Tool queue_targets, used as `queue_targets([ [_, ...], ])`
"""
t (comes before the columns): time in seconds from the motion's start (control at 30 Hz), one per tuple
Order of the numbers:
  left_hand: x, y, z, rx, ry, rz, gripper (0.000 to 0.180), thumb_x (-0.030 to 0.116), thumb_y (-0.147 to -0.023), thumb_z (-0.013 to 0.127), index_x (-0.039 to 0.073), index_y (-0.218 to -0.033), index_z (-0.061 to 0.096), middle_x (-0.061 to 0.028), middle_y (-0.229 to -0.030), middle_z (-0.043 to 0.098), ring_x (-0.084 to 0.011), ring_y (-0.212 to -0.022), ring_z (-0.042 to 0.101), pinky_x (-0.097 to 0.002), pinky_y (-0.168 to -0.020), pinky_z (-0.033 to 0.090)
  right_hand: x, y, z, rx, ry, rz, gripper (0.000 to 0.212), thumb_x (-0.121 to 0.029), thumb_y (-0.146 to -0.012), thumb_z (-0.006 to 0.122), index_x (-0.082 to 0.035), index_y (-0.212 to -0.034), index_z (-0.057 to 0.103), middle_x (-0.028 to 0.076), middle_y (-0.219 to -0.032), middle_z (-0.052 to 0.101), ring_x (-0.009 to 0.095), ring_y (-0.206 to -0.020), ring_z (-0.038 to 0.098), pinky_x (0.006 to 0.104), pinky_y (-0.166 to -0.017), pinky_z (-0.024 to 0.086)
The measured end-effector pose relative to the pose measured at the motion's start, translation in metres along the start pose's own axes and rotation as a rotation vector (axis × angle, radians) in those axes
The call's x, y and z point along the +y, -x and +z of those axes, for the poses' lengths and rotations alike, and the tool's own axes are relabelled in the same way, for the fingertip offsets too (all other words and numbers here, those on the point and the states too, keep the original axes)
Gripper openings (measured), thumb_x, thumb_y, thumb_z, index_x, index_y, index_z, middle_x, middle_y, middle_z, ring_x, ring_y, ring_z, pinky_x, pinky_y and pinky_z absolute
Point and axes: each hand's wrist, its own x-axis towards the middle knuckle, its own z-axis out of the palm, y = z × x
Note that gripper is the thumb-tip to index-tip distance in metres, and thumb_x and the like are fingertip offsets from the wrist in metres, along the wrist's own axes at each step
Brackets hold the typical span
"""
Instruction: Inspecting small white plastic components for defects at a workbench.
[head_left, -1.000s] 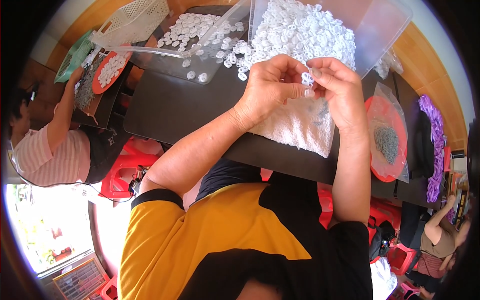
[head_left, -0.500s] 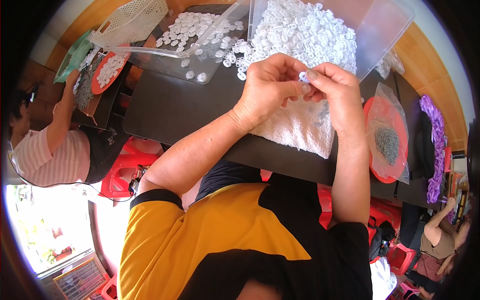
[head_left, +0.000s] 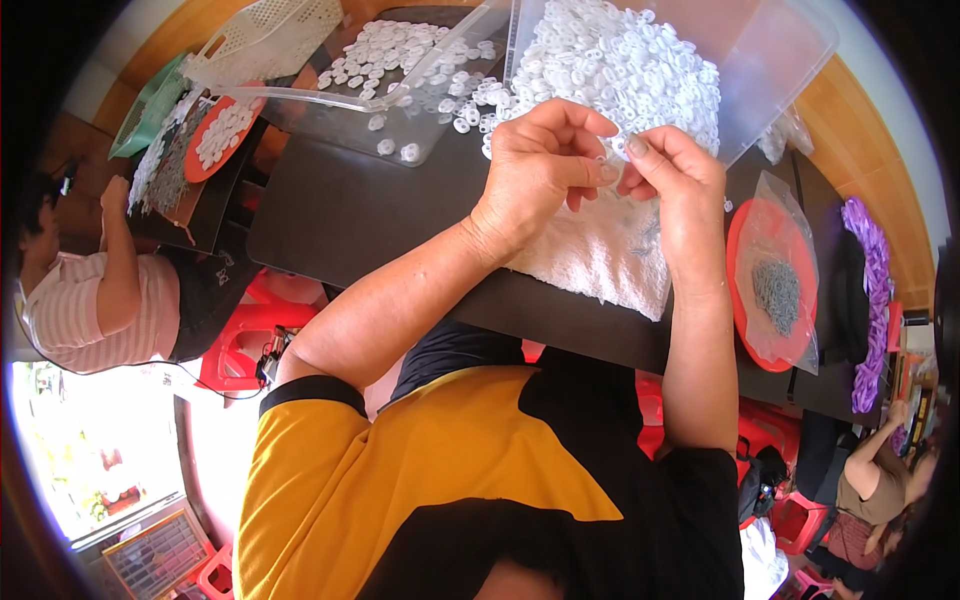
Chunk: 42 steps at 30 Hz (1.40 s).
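A tiny white ring (head_left: 612, 160) is pinched between left hand (head_left: 540, 165) and right hand (head_left: 672, 172); light, stiff, easily dropped, best gripped by its rim.

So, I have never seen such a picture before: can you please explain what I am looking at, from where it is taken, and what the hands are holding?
No machine is here. The picture comes from a wide camera on a person's head, looking down, so straight edges look bent. The two bare arms from below are that person's own. The left hand and the right hand meet fingertip to fingertip above a white towel on a dark table. They seem to pinch something very small; it is too small to tell exactly. Behind them stands a clear plastic bin full of small white rings, with a second clear tray beside it. To the right lies a red plate in a clear bag, holding small grey pieces. Other people work at both sides.
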Motion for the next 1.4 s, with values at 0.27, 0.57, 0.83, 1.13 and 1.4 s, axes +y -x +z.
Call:
queue_targets([
  [0.27, 0.0, 0.0, 0.0, 0.011, -0.009, -0.012, 0.027, -0.01, -0.077, 0.066, -0.001, -0.102, 0.062, -0.0062, -0.079, 0.064, -0.0119, -0.06, 0.059, -0.0225, -0.047, 0.044, -0.001, 0.0, 0.001, -0.007, -0.016, 0.033, 0.02, -0.019, -0.091, 0.063, 0.0, -0.085, 0.064, 0.002, -0.07, 0.059, 0.01, -0.064, 0.055, 0.0242, -0.062, 0.044],
  [0.57, 0.002, 0.001, 0.001, 0.021, -0.032, -0.011, 0.027, -0.011, -0.075, 0.067, -0.001, -0.1, 0.063, -0.0058, -0.078, 0.064, -0.0115, -0.058, 0.059, -0.0223, -0.047, 0.044, 0.0, 0.0, 0.002, -0.01, -0.012, 0.039, 0.021, -0.02, -0.09, 0.063, 0.0, -0.086, 0.064, 0.003, -0.071, 0.06, 0.01, -0.064, 0.056, 0.0243, -0.061, 0.044],
  [0.83, 0.002, 0.001, 0.001, 0.02, -0.021, -0.007, 0.028, -0.011, -0.074, 0.067, -0.001, -0.1, 0.063, -0.0054, -0.077, 0.063, -0.0111, -0.059, 0.059, -0.0221, -0.047, 0.044, 0.0, 0.001, 0.003, -0.014, -0.026, 0.021, 0.02, -0.019, -0.09, 0.064, 0.0, -0.086, 0.064, 0.003, -0.072, 0.061, 0.01, -0.065, 0.056, 0.0241, -0.061, 0.045],
  [1.13, 0.003, 0.001, 0.0, 0.014, -0.008, -0.011, 0.029, -0.011, -0.075, 0.067, -0.001, -0.101, 0.063, -0.0045, -0.077, 0.062, -0.0102, -0.06, 0.058, -0.0222, -0.047, 0.044, 0.001, 0.001, 0.003, -0.08, -0.013, 0.034, 0.018, -0.018, -0.09, 0.064, -0.001, -0.084, 0.063, 0.001, -0.071, 0.059, 0.008, -0.064, 0.054, 0.0234, -0.061, 0.044],
  [1.4, -0.001, -0.004, -0.002, -0.118, -0.151, 0.048, 0.036, -0.001, -0.075, 0.079, 0.001, -0.106, 0.062, -0.002, -0.081, 0.062, -0.0071, -0.073, 0.06, -0.0203, -0.054, 0.046, 0.001, -0.004, -0.011, -0.121, -0.091, 0.095, 0.017, -0.019, -0.09, 0.063, -0.003, -0.084, 0.065, 0.0, -0.071, 0.06, 0.009, -0.063, 0.054, 0.023, -0.062, 0.041],
])
